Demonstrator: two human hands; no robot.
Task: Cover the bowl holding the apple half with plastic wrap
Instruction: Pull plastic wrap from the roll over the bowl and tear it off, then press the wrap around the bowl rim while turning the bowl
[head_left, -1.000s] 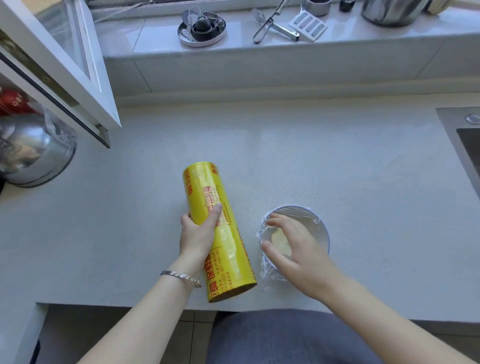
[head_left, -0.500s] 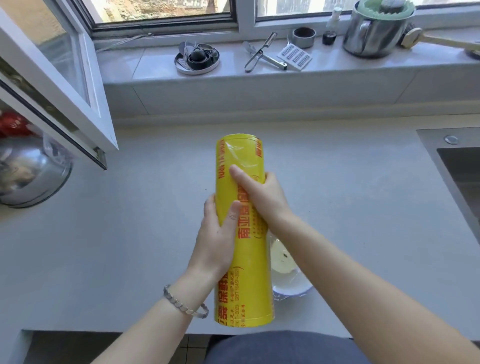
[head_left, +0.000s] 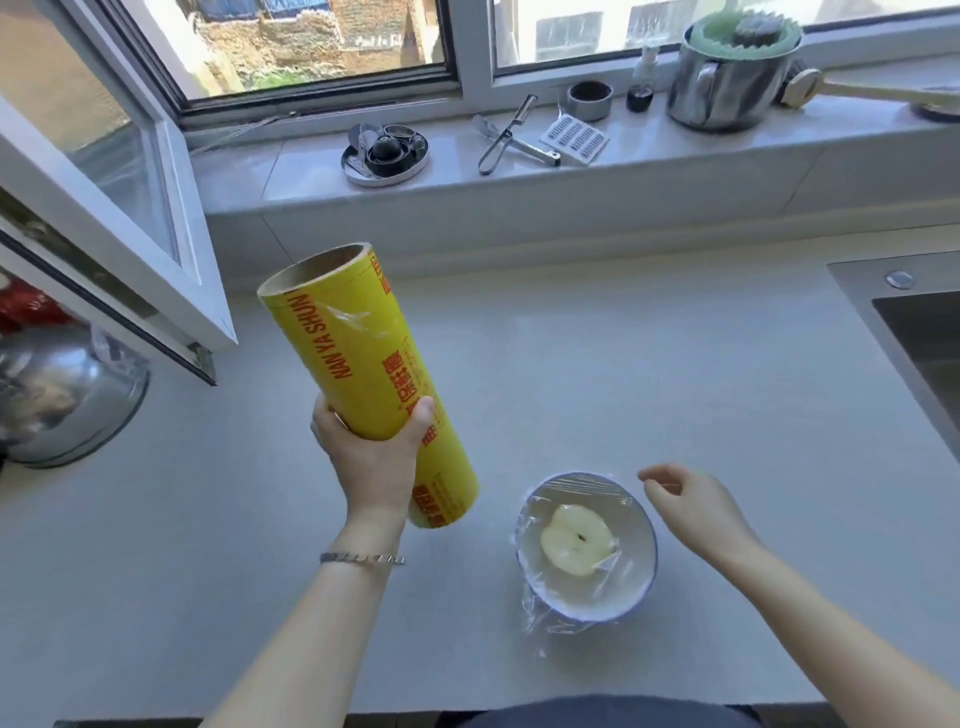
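A white bowl (head_left: 587, 551) with a thin blue rim sits near the front edge of a pale grey tabletop (head_left: 675, 374), an apple half (head_left: 575, 540) lying cut side up inside it. Clear plastic wrap (head_left: 571, 493) is stretched over the bowl's mouth, and loose film bunches on the tabletop at the bowl's near left side. Just to the right of the bowl, the person's right hand (head_left: 693, 506) hovers above the tabletop, fingers loosely curled and grasping nothing, clear of the rim. To the left, the left hand (head_left: 371, 457) grips a yellow roll of plastic wrap (head_left: 363, 379) with red lettering around its middle, held off the tabletop and tilted so its open cardboard end points up and away. A metal bracelet (head_left: 362, 559) circles the left wrist. A steel sink (head_left: 924, 332) cuts into the tabletop at far right. At far left, a shiny metal bowl (head_left: 62, 400) rests under an open window sash (head_left: 104, 218). Behind the tabletop, a tiled windowsill (head_left: 675, 150) carries a round tin of small dark parts (head_left: 385, 154), a peeler (head_left: 506, 137), a flat grater piece (head_left: 574, 139), a small metal cup (head_left: 589, 100), a small bottle (head_left: 642, 78) and a steel pot (head_left: 730, 78) topped with something green.
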